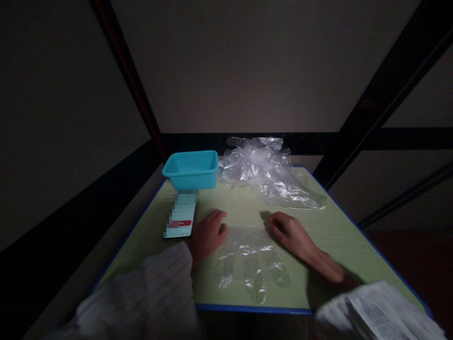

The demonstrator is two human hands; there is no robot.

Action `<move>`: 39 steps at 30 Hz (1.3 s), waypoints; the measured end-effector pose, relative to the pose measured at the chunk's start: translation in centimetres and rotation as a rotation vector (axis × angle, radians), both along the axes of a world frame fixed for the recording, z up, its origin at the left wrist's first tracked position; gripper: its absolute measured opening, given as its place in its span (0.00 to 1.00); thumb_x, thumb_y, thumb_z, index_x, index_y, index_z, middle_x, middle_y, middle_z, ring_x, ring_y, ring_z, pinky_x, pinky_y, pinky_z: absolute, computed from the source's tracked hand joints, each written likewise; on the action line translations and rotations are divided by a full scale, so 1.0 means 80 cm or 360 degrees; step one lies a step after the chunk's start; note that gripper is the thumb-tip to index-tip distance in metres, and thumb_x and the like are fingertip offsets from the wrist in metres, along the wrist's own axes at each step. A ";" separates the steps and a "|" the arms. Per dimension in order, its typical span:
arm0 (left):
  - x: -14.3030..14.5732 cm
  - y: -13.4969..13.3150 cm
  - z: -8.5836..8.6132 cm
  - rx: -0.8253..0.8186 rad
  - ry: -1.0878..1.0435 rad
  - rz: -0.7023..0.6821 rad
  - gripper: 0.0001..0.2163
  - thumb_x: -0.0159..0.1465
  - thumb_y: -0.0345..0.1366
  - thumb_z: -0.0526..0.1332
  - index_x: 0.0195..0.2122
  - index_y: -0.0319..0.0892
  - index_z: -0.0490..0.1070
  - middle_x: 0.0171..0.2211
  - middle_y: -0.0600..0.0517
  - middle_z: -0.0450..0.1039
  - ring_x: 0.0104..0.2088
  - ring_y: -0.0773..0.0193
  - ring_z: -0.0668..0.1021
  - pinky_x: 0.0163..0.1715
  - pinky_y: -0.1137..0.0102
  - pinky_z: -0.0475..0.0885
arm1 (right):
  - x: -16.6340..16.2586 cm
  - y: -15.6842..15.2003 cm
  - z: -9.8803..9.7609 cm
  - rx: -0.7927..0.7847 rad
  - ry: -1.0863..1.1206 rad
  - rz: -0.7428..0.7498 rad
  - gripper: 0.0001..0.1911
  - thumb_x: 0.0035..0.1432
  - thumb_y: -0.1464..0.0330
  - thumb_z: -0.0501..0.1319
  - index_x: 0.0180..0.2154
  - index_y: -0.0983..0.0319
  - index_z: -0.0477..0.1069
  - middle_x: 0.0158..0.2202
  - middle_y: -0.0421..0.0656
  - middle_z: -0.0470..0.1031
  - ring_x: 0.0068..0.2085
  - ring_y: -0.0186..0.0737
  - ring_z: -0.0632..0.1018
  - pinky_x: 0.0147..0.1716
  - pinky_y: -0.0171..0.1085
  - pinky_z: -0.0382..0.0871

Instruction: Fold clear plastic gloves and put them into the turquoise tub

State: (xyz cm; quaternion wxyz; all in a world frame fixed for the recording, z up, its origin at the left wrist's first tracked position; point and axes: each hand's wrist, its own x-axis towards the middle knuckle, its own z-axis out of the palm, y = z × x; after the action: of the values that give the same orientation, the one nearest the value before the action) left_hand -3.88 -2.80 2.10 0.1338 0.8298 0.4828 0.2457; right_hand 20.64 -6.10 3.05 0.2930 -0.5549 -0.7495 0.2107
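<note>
Two pale sleeves (155,293) fill the bottom edge, blurred and partly cut off by the frame, the right one cut off at the corner. Between them a clear plastic glove (249,264) lies flat on the green table (332,226), fingers pointing toward the person and reaching almost to the blue near edge; it is so transparent that its outline is hard to follow, and only the glints mark its fingers. At the glove's cuff end the left hand (208,235) rests with fingers curled, its fingertips at the left corner of the cuff, while the right hand (290,233) presses down at the right corner; whether either hand pinches the film or merely lies on it cannot be told in the dim light. Just left of the left hand lies a phone (180,218), its screen lit but blurred out, unreadable. Beyond it, at the far left of the table, stands a turquoise tub (193,170); its inside looks pale, and what it holds, if anything, cannot be made out. Beside the tub, at the far edge, sits a crumpled heap of clear plastic (267,172), too tangled to separate into single pieces.
</note>
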 end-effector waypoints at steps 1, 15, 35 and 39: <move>0.000 -0.002 0.000 0.0028 -0.0006 -0.0035 0.11 0.55 0.25 0.53 0.39 0.39 0.67 0.35 0.48 0.69 0.36 0.57 0.73 0.36 0.63 0.69 | -0.001 -0.003 0.002 0.0064 -0.0036 0.0069 0.09 0.57 0.69 0.51 0.35 0.63 0.69 0.30 0.46 0.72 0.31 0.42 0.73 0.32 0.42 0.69; -0.005 -0.024 -0.005 0.0063 0.0374 -0.0994 0.31 0.62 0.34 0.52 0.64 0.33 0.39 0.64 0.37 0.44 0.64 0.54 0.48 0.61 0.58 0.50 | -0.007 -0.018 -0.012 0.0033 -0.0635 0.0893 0.35 0.65 0.55 0.44 0.63 0.72 0.40 0.65 0.57 0.41 0.65 0.47 0.45 0.61 0.54 0.43; -0.004 -0.021 -0.001 -0.0009 0.0503 -0.1053 0.29 0.62 0.41 0.57 0.62 0.37 0.52 0.65 0.35 0.41 0.63 0.45 0.48 0.60 0.52 0.49 | -0.005 -0.018 -0.005 -0.0012 -0.0675 0.0932 0.39 0.62 0.51 0.48 0.64 0.68 0.39 0.65 0.56 0.39 0.64 0.49 0.44 0.61 0.53 0.45; -0.005 -0.021 0.000 0.0010 0.0446 -0.1086 0.27 0.62 0.41 0.58 0.61 0.42 0.54 0.66 0.39 0.36 0.63 0.44 0.47 0.59 0.51 0.49 | -0.004 -0.018 -0.007 0.0021 -0.0692 0.0945 0.40 0.61 0.50 0.48 0.64 0.68 0.40 0.65 0.57 0.38 0.64 0.52 0.44 0.60 0.54 0.45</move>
State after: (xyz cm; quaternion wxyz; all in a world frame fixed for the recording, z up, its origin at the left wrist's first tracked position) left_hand -4.27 -4.51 2.10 0.1381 0.9691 0.1911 0.0723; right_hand 20.31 -7.53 2.53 0.0565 -0.3432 -0.9240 0.1590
